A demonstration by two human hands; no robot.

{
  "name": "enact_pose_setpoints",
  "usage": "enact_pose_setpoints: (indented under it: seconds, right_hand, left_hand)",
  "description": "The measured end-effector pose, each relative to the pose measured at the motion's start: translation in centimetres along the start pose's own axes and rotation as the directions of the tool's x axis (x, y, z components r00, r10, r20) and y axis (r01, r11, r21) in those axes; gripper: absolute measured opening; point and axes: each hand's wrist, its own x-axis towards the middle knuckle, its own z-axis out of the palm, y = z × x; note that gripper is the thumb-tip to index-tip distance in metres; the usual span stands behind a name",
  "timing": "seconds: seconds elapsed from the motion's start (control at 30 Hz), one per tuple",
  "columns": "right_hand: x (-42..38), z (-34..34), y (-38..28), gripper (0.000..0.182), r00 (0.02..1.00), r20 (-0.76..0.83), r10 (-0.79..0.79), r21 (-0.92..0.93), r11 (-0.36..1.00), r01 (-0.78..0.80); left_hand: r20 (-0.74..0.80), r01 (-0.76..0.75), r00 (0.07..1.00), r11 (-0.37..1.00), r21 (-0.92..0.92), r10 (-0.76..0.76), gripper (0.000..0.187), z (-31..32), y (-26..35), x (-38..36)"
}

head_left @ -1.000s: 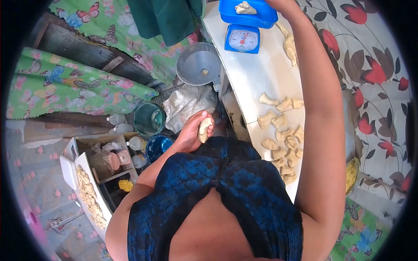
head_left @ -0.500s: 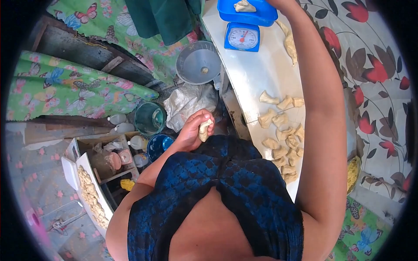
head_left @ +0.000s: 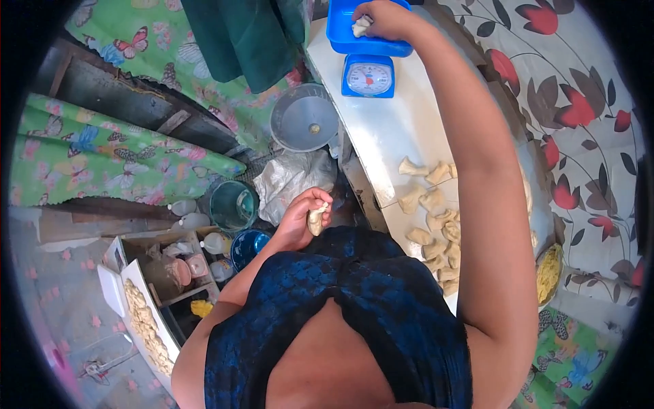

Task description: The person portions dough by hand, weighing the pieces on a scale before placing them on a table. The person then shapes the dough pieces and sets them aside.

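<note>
My left hand [head_left: 297, 215] is closed around a pale piece of dough [head_left: 315, 223], held in front of my body. At the far end of the table my right hand [head_left: 383, 19] reaches into the blue pan [head_left: 371, 47] of a kitchen scale [head_left: 368, 78]. Its fingers are closed on another dough piece [head_left: 362, 26] lying in that pan. Several cut dough pieces [head_left: 433, 199] are spread over the white tabletop [head_left: 381, 136], partly hidden by my right arm.
Left of the table stand a grey basin [head_left: 304, 119], a crumpled plastic sack [head_left: 294, 178], a green bucket [head_left: 234, 204] and a blue bucket [head_left: 248, 249]. A white tray [head_left: 167, 354] full of small dough pieces rests at lower left. A yellow-filled bowl [head_left: 548, 276] sits at right.
My right hand has moved from the pan's right edge onto the dough piece inside it. The scale's needle has swung left. My left hand still holds its dough.
</note>
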Motion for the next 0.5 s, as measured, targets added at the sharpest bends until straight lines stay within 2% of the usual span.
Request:
enact_pose_setpoints:
  seconds: [0.07, 0.1, 0.17, 0.2, 0.23, 0.27, 0.3, 0.33, 0.4, 0.43, 0.5]
  right_hand:
    - [0.0, 0.2, 0.3, 0.039, 0.980, -0.193, -0.048, 0.107, 0.992, 0.069]
    - [-0.3, -0.2, 0.2, 0.039, 0.979, -0.196, -0.057, 0.098, 0.992, 0.077]
    - [-1.8, -0.8, -0.9, 0.030, 0.924, -0.377, 0.058, 0.359, 0.929, 0.088]
    - [-3.0, -1.2, -2.0, 0.030, 0.924, -0.379, 0.050, 0.353, 0.931, 0.094]
    - [-4.6, -1.7, -3.6, 0.032, 0.918, -0.380, 0.110, 0.477, 0.874, 0.093]
    - [-6.4, -2.1, -5.2, 0.036, 0.913, -0.371, 0.170, 0.593, 0.800, 0.092]
    - [-8.5, -2.3, -6.9, 0.038, 0.924, -0.333, 0.187, 0.702, 0.703, 0.111]
    - [-10.6, -2.2, -8.4, 0.041, 0.937, -0.287, 0.200, 0.799, 0.589, 0.119]
    - [-13.9, -0.1, -10.4, 0.027, 0.886, -0.442, 0.138, 0.713, 0.653, 0.254]
    - [-15.7, 0.3, -11.9, 0.027, 0.867, -0.473, 0.158, 0.657, 0.719, 0.227]
    - [-18.4, 1.7, -14.1, 0.027, 0.830, -0.518, 0.206, 0.558, 0.817, 0.145]
  left_hand:
    - [-0.007, -0.003, 1.000, 1.000, 0.003, 0.003, 0.009, 0.2, 0.3, 0.0]
    - [-0.003, -0.024, 1.000, 0.997, 0.076, 0.025, 0.008, 0.7, 0.5, 0.1]
    - [0.032, -0.049, 0.999, 0.978, 0.201, 0.043, 0.012, 1.1, 0.7, 0.6]
    - [0.035, -0.057, 0.998, 0.979, 0.198, 0.051, 0.012, 1.4, 1.2, 0.9]
    - [0.091, -0.071, 0.994, 0.975, 0.208, 0.053, 0.012, 2.0, 1.8, 1.3]
    - [0.146, -0.084, 0.988, 0.972, 0.219, 0.052, 0.013, 2.5, 2.4, 1.6]
    - [0.236, -0.165, 0.966, 0.957, 0.240, 0.108, 0.022, 3.0, 3.1, 2.1]
    - [0.234, -0.167, 0.966, 0.958, 0.234, 0.111, 0.022, 4.0, 3.6, 2.5]
    - [0.211, -0.366, 0.925, 0.889, 0.275, 0.316, 0.030, 6.7, 4.4, 3.0]
    - [0.202, -0.350, 0.931, 0.896, 0.272, 0.303, 0.030, 7.8, 4.5, 3.1]
    - [0.234, -0.471, 0.877, 0.849, 0.240, 0.420, 0.026, 9.5, 4.2, 3.4]
